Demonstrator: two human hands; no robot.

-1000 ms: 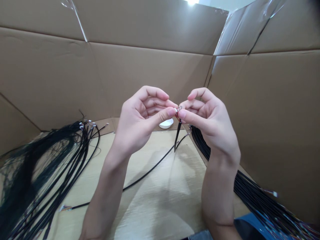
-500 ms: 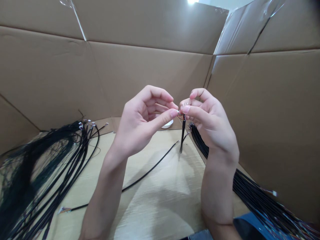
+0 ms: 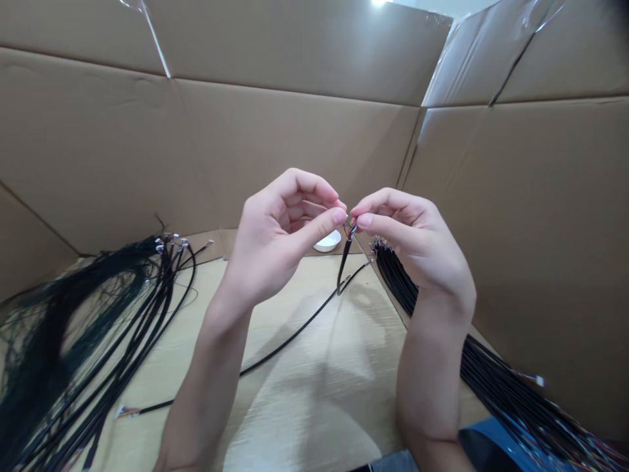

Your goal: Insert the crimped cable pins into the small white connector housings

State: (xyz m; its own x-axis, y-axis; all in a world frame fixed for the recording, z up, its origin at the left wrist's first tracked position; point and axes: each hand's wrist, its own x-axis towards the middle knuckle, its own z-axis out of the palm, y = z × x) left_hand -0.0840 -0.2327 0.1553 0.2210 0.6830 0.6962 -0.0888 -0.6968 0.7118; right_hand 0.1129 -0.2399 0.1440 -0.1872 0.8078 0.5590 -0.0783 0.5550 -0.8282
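A black multi-core cable (image 3: 344,262) hangs above the desk (image 3: 295,419), its thin colored wires pinched between the right hand's (image 3: 360,219) thumb and fingers. The left hand (image 3: 343,213) pinches a small white connector (image 3: 346,217) beside them. Behind sits a white dish (image 3: 327,242); bundled black cables (image 3: 152,314) lie to the left.
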